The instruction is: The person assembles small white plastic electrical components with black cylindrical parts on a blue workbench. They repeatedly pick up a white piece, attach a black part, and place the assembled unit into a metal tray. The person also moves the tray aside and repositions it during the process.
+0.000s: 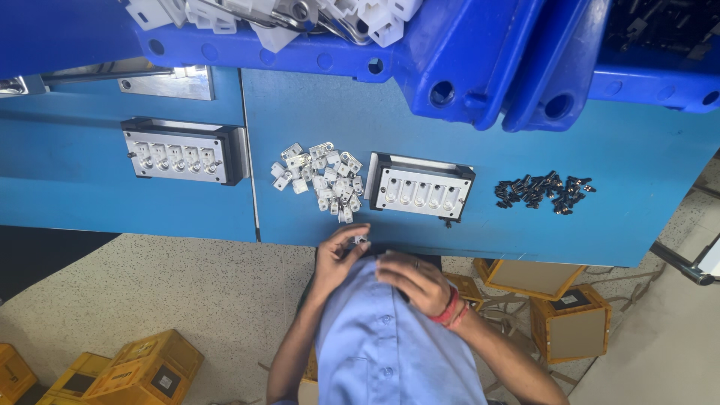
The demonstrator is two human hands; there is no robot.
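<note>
A: Where did the small white part [361, 240] sit, relative to the hands?

B: It was pinched in the fingertips of the left hand [335, 253], right at the near edge of the blue table [525, 150]. The right hand [414, 281] was just beside it, lower and to the right, over the blue shirt [390, 337].

A: So the left hand was the nearer one?

B: Yes, it had the part. The right hand's fingers were curled and close together, knuckles up. Whether it held anything, I could not tell.

A: And the fixture?

B: The fixture [420, 187], a metal block with a row of slots, lay up and to the right of the pinched part, near but apart. Its long axis ran left to right along the table edge. The pile of white parts [322, 180] lay just left of it, straight above the left hand.

A: Anything else on the table?

B: A heap of dark screws [544, 191] well to the right of the fixture, a second fixture [180, 154] well to the left, and blue crates [465, 60] along the far side.

A: The arms' pose?

B: Both forearms rose from below, elbows out, hands meeting near the chest. The left wrist was bent so the fingertips pointed up and right, toward the fixture.
</note>
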